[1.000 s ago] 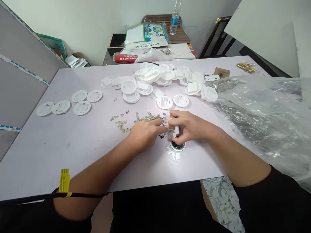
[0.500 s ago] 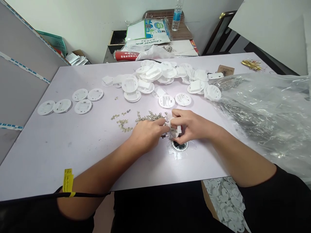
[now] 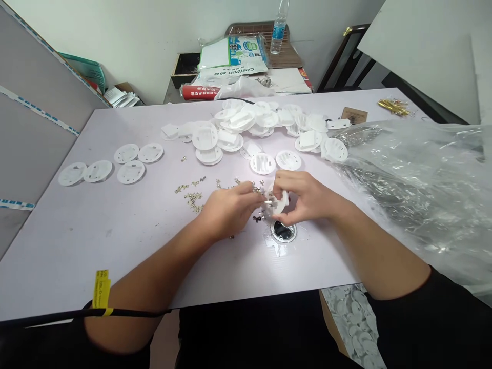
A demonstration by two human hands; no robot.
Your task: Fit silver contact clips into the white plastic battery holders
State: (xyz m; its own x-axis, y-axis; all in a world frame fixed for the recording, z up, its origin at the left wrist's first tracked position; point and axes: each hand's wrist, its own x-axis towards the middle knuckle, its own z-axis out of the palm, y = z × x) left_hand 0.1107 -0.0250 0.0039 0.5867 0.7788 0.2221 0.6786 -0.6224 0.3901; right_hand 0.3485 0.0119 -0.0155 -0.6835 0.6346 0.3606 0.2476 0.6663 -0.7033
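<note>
My right hand (image 3: 307,197) is closed round a white round plastic disc (image 3: 280,201), held just above the table. My left hand (image 3: 226,210) pinches a small metal clip (image 3: 266,203) against the disc's edge. Below the hands a dark round ring (image 3: 283,231) is taped to the white table (image 3: 115,236). Loose small metal clips (image 3: 194,197) lie scattered left of and behind my left hand. A heap of white plastic discs (image 3: 246,125) lies farther back, with two single discs (image 3: 274,161) just beyond my hands.
Several finished discs (image 3: 111,164) lie in a group at the left. A large clear plastic bag (image 3: 418,179) covers the table's right side. A box of white discs (image 3: 357,323) stands below the front edge. A black cable with a yellow tag (image 3: 100,292) crosses my left arm.
Both hands have lifted slightly and moved a little away from me. The disc has turned in my right hand, showing more of its face, and my left fingers now press at its edge.
</note>
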